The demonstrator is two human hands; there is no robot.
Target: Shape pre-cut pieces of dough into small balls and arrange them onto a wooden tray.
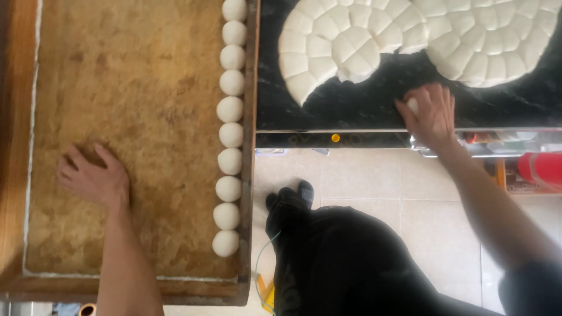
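Right hand (432, 117) cups dough piece (413, 105) on black counter (363, 105).

The right hand (430, 117) covers most of a small white dough piece (413, 105), so its shape cannot be told. The scored dough sheet (410, 35) runs off the top edge, as does the row of dough balls (230, 134). The red object (541, 169) below the worktop (363, 105) is cut off at the right and blurred.
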